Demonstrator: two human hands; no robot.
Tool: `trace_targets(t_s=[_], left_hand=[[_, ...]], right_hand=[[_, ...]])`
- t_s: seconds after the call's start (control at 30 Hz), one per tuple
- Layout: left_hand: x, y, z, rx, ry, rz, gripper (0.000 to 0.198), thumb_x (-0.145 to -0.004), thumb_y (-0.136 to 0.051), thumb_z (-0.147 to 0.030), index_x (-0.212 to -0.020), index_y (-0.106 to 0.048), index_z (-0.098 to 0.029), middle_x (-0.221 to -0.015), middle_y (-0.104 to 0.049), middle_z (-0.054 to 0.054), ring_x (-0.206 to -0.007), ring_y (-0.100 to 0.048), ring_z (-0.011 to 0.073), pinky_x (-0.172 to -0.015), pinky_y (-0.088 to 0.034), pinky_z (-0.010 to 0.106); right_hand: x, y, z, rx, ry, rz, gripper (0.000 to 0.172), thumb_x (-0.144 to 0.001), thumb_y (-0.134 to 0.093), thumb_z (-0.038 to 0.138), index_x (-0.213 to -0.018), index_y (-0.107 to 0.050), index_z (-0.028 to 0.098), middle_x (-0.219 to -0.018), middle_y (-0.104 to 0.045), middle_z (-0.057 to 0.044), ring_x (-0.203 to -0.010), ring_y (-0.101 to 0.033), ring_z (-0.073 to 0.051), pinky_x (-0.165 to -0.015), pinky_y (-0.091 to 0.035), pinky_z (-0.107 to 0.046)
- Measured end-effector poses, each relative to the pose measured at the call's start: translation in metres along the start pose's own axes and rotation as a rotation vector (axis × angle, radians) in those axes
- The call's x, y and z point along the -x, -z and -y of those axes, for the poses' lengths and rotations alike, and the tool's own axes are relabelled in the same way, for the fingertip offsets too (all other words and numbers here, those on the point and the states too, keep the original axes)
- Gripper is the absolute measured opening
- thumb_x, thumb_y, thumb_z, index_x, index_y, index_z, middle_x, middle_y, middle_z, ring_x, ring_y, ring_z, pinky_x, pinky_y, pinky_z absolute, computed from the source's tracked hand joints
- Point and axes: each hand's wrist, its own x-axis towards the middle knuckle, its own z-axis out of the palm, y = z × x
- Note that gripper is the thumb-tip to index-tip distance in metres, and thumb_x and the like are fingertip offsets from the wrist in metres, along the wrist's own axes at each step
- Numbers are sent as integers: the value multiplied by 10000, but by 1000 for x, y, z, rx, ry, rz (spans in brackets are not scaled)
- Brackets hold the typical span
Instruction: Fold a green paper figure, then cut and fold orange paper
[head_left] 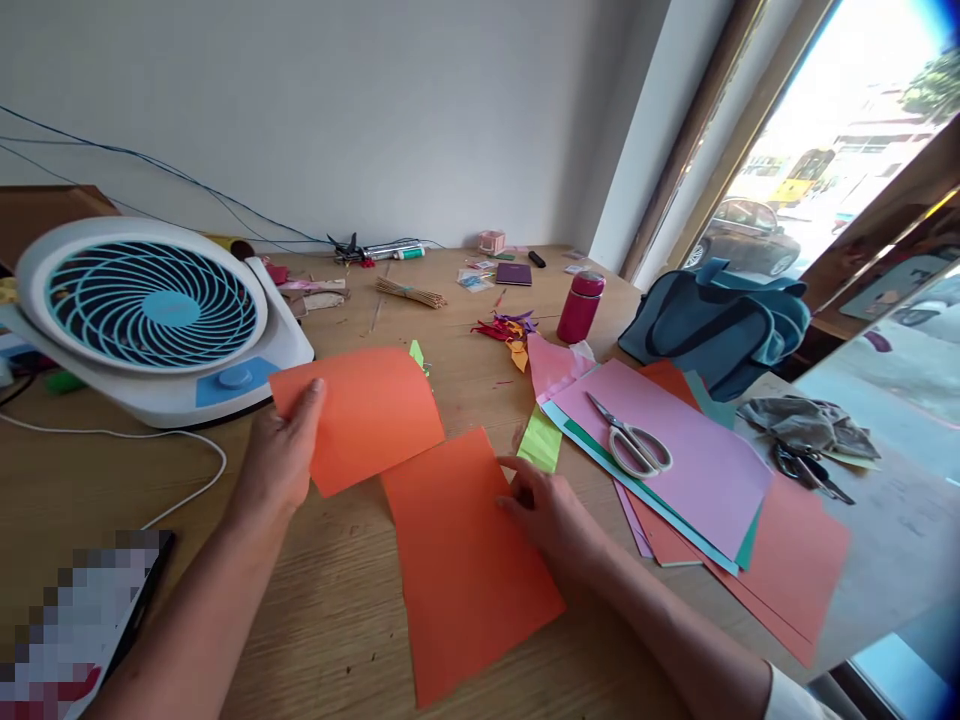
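Observation:
My left hand [289, 450] is closed on the left edge of an orange paper sheet [375, 415], held raised and slightly curved above the table. A second orange paper sheet [472, 570] lies nearer to me, its upper left corner close to the raised sheet's lower edge. At its right edge, my right hand [551, 515] has a bent thumb and forefinger on the paper; the other fingers are partly hidden. Just beyond that hand is a piece of lime green paper [540, 440]. White-handled scissors [637, 447] rest on a pink sheet [694, 450] to the right.
A white and blue fan [161, 310] stands at the left, with a tablet-like device [90, 630] in front. Farther back are a bundle of sticks [411, 292], coloured scraps [510, 328] and a red flask [581, 307]. A blue bag [712, 325] sits by the window.

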Motion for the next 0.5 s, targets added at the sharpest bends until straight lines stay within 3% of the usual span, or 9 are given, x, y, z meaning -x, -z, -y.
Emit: trace_targets(t_s=[0.07, 0.17, 0.27, 0.4, 0.5], left_hand=[[0, -1, -5, 30, -55, -75, 445, -744, -762, -520, -1002, -663, -171, -979, -744, 27, -975, -663, 254, -775, -584, 283], [5, -7, -9, 58, -53, -67, 433, -730, -780, -502, -974, -667, -164, -1005, -744, 34, -1015, -661, 267, -809, -594, 288], [9, -12, -9, 81, -20, -30, 404, -724, -789, -487, -948, -669, -173, -908, -754, 14, -990, -680, 262, -789, -600, 279], [10, -13, -7, 130, 73, -4, 360, -742, -779, -459, -958, -668, -193, -865, -760, 0, -976, -694, 259, -755, -606, 289], [10, -14, -7, 183, 143, 6, 342, -740, -784, -427, -971, -677, -199, -903, -764, 0, -980, -699, 261, -769, -607, 314]], right_hand=[[2, -2, 0, 205, -17, 15, 510, -842, -576, 196, -1344, -488, 194, -670, -577, 31, -611, -527, -160, -588, -384, -272], [1, 0, -2, 422, -7, 24, 409, -880, -553, 246, -1287, -534, 201, -814, -649, -39, -721, -601, -206, -650, -442, -306], [-2, 7, -6, 539, 52, -58, 303, -900, -516, 227, -1191, -599, 212, -1029, -650, -111, -878, -612, -246, -768, -474, -353], [-11, 21, -20, 736, 85, -199, 415, -878, -553, 210, -1292, -542, 236, -1289, -597, -131, -1095, -548, -327, -900, -442, -439], [-20, 29, -35, 784, 27, -206, 441, -878, -533, 169, -1315, -526, 228, -1252, -632, -127, -1070, -566, -327, -878, -446, -430]])
